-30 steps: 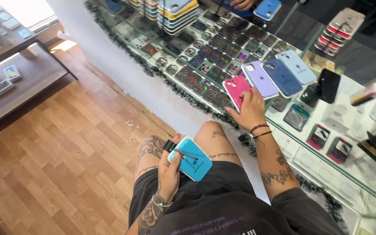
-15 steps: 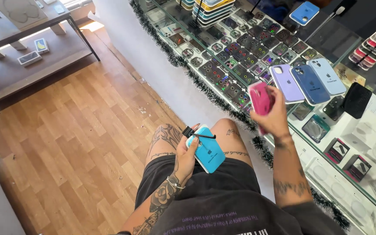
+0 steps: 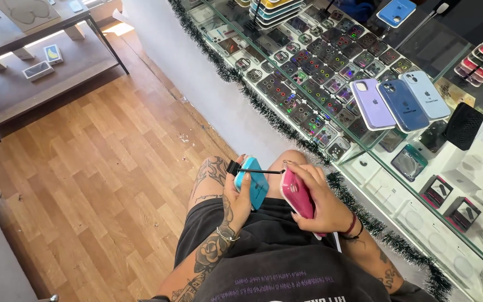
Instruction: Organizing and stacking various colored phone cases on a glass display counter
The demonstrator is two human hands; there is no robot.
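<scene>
While the left hand (image 3: pixel 236 196) grips a blue case (image 3: pixel 252 187), the right hand (image 3: pixel 320 207) clasps a pink case (image 3: pixel 296 193).

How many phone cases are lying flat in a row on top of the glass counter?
3: a purple case, a dark blue case and a light blue case, side by side on the glass counter. More sit stacked elsewhere, partly hidden.

On the low wooden shelf to your far left lie two small boxes: a white box (image 3: pixel 54 53) and a grey box (image 3: pixel 37 70). Inside the glass counter sit two dark boxes (image 3: pixel 436 191) with red accents.
</scene>
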